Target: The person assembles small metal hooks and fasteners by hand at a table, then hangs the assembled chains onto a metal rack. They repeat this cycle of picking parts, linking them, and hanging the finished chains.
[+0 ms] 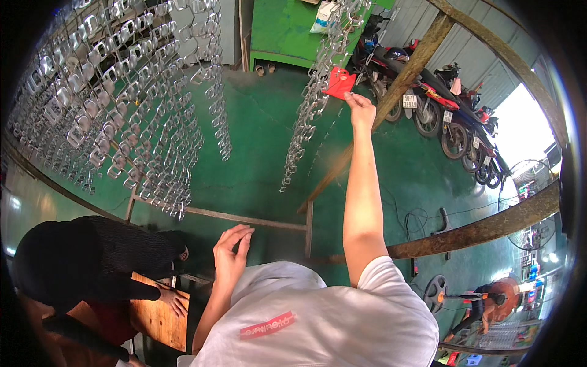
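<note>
The likeliest slip here is the red tool (338,81) catching in the hanging string of metal rings (310,98) and setting it swinging, since the right hand (359,109) works at full reach, arm stretched well above the person's white shirt, with only the fingertips pinched on the tool's lower edge. A grip that light could let the tool twist or drop (the green floor lies far beneath the string). A hard tug might also shake rings loose, though how they are fastened cannot be made out.

The left hand (231,254) holds nothing; its fingers are loosely curled and spread, well below and left of the string, close to the person's chest.

The string itself is a long chain of bright, silvery, roughly rectangular loops, linked one under another and trailing down past the tool to a thin tail. To the string's left hangs a dense curtain of like ring strings (116,92) on a rusty metal frame (244,219). To its right stand parked motorbikes (440,104). Far below-left of the string, another person in black (85,263) rests a hand on a wooden board (160,312).
</note>
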Motion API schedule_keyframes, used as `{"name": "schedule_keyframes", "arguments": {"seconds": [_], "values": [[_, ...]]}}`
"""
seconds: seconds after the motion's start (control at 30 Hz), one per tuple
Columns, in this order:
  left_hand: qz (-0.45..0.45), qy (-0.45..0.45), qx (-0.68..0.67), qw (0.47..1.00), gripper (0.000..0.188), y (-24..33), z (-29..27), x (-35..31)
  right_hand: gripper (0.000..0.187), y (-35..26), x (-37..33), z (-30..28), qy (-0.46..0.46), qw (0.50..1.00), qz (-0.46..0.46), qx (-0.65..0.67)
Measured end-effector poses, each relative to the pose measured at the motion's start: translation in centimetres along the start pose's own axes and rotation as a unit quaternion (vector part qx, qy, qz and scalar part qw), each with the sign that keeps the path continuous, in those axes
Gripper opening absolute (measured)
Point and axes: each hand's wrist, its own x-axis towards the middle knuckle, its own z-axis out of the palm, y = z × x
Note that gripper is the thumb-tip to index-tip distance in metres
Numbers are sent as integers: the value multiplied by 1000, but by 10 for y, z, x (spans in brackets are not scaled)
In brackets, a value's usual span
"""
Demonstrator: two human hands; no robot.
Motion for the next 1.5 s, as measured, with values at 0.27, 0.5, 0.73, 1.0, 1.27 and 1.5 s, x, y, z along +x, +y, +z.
{"name": "schedule_keyframes", "arguments": {"seconds": [0.27, 0.5, 0.73, 1.0, 1.27, 1.5], "values": [[-5, 4, 3, 1000, 15, -2, 1, -2, 38, -9, -9, -2, -20, 1000, 9, 7], [-3, -5, 1, 1000, 15, -4, 2, -6, 50, -10, -16, -8, -93, 994, 48, 33], [-15, -6, 13, 1000, 14, -11, 2, -14, 91, 45, -56, -23, -270, 950, 144, -57], [-30, -14, 12, 999, 15, -13, 3, -12, 31, 92, -63, -1, -157, 983, 87, -28], [-57, -19, -3, 998, 16, -24, 10, -15, 22, 101, -56, -5, -142, 987, 70, -13], [-15, -23, 25, 999, 17, -29, 16, -17, 44, 97, -61, -10, -169, 979, 116, 18]]}}
